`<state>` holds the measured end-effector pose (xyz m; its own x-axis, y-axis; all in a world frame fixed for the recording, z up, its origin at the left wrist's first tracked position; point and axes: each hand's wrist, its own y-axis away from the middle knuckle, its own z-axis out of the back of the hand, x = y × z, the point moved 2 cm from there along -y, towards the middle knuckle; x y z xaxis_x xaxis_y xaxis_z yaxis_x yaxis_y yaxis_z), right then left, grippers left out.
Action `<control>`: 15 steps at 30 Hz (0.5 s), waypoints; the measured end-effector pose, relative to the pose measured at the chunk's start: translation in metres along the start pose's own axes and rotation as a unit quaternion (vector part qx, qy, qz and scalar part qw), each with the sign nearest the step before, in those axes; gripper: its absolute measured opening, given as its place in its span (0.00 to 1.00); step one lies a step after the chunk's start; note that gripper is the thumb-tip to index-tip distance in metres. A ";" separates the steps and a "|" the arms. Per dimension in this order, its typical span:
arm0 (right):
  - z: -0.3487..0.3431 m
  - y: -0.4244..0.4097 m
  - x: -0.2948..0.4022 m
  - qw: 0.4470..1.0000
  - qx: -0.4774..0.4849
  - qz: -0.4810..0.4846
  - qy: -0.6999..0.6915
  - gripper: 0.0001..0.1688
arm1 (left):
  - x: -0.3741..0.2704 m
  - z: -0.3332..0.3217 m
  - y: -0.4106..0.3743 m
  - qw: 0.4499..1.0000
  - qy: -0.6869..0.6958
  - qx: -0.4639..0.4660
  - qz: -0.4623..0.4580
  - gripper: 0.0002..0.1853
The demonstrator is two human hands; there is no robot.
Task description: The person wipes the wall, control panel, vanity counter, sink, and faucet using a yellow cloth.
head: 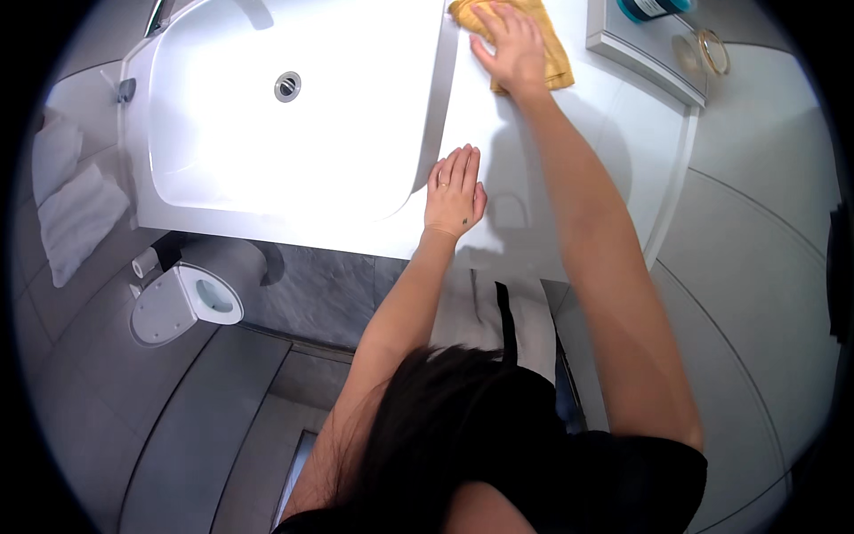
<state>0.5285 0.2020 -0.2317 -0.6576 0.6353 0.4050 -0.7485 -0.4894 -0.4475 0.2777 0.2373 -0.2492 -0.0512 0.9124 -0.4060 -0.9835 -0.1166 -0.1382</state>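
Observation:
My right hand [514,53] lies spread on a folded yellow cloth [559,67], pressing it against the white countertop [600,133] near the top of the view. Whether its fingers grip any of the fabric cannot be told. My left hand [457,190], wearing a ring, rests palm down on the counter beside the basin's near right corner, its fingers close together and extended. Nothing is held in it. The white washbasin [267,153], with a metal drain [287,87], lies to the left of both hands.
A raised ledge [647,63] at the upper right bears a teal container [647,8] and a gold-rimmed round object [714,52]. White towels [80,213] hang at the far left. A toilet [193,304] with its lid up and a paper roll [145,262] are at lower left.

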 end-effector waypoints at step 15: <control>0.050 0.155 0.035 0.997 0.002 -0.074 0.028 0.27 | -0.002 -0.004 -0.002 0.996 0.010 -0.078 -0.050 0.27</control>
<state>0.3848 0.1187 -0.2469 -0.5338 0.7328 0.4221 -0.8376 -0.3898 -0.3826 0.2803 0.2337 -0.2520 0.0504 0.9145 -0.4014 -0.9443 -0.0873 -0.3173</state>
